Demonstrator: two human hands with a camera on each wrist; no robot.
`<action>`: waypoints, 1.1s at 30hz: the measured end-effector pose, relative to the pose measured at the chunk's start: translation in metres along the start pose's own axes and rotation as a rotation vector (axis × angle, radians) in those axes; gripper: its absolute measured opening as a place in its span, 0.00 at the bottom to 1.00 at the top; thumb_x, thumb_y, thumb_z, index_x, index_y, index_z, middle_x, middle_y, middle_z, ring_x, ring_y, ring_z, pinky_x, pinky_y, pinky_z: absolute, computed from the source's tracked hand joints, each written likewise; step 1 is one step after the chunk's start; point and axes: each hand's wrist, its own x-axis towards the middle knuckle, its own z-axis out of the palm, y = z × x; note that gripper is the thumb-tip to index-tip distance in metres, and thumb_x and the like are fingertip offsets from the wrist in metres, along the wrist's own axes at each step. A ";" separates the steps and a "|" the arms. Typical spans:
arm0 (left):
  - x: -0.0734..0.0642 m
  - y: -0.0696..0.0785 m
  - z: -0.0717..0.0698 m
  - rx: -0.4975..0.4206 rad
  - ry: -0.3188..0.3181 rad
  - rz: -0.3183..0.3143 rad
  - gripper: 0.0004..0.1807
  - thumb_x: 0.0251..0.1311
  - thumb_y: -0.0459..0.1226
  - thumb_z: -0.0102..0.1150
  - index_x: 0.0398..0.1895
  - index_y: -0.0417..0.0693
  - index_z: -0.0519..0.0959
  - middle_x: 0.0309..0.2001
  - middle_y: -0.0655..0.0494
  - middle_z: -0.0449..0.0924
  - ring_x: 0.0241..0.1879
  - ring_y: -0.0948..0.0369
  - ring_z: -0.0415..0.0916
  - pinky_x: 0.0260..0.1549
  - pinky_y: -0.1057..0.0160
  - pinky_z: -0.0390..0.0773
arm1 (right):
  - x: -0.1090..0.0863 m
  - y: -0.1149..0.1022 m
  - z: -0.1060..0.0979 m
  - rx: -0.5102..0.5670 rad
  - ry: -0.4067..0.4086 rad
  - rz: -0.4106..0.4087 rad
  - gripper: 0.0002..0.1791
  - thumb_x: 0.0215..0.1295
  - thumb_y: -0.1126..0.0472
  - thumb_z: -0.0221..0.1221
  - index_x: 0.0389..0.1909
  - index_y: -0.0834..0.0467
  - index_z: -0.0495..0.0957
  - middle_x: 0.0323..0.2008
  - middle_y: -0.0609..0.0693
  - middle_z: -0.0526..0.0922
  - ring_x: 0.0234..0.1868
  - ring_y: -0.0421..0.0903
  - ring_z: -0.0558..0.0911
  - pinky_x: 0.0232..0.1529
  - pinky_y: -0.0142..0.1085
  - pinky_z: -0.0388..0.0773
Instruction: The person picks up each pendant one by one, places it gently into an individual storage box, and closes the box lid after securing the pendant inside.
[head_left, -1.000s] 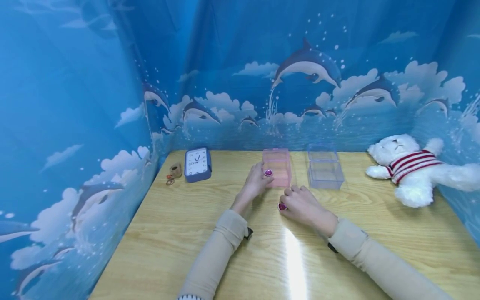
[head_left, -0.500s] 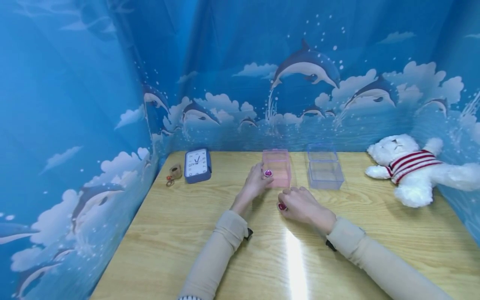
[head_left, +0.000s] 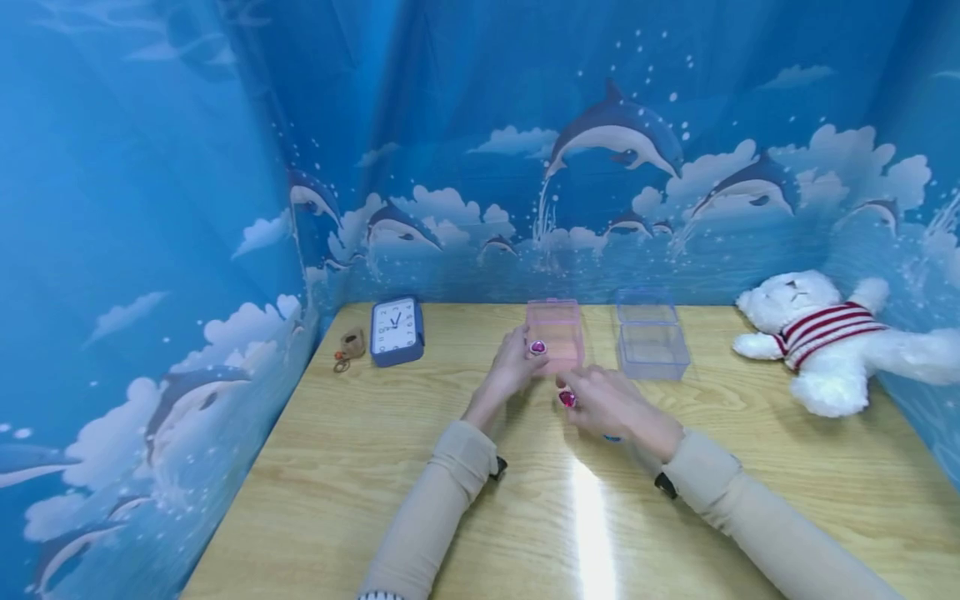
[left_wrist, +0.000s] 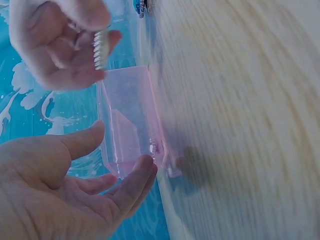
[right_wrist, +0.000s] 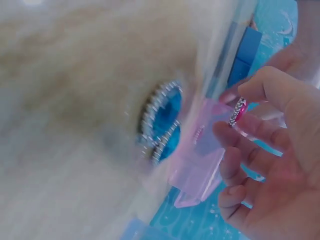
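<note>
My right hand point(head_left: 611, 408) pinches a pink heart-shaped gem with a silver beaded edge point(head_left: 567, 399) between thumb and fingertips, just in front of the open pink clear box point(head_left: 564, 348). My left hand point(head_left: 512, 367) is at the left side of this box, fingertips at its wall and thumb spread apart. A second pink heart gem point(head_left: 537, 347) shows inside the box, by the left fingers; the left wrist view shows its beaded edge point(left_wrist: 153, 145) through the wall. Two blue gems with beaded edges point(right_wrist: 165, 115) lie on the table beneath my right wrist, mostly hidden in the head view.
Right of the pink box stands an open pale purple clear box point(head_left: 652, 350). A blue alarm clock point(head_left: 396, 331) and a small brown item with a ring point(head_left: 351, 343) are at the back left. A white teddy bear point(head_left: 825, 333) lies at the back right.
My right hand, with the pink gem, has moved slightly away from me toward the pink box, and a blue gem now shows under its wrist. The left hand stays in place.
</note>
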 end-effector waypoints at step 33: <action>0.001 -0.001 0.001 -0.015 0.005 -0.012 0.41 0.70 0.38 0.66 0.81 0.38 0.58 0.71 0.37 0.71 0.65 0.46 0.76 0.68 0.51 0.80 | 0.056 0.044 -0.021 0.150 0.146 0.069 0.17 0.62 0.61 0.69 0.52 0.60 0.86 0.48 0.60 0.88 0.46 0.56 0.85 0.45 0.49 0.88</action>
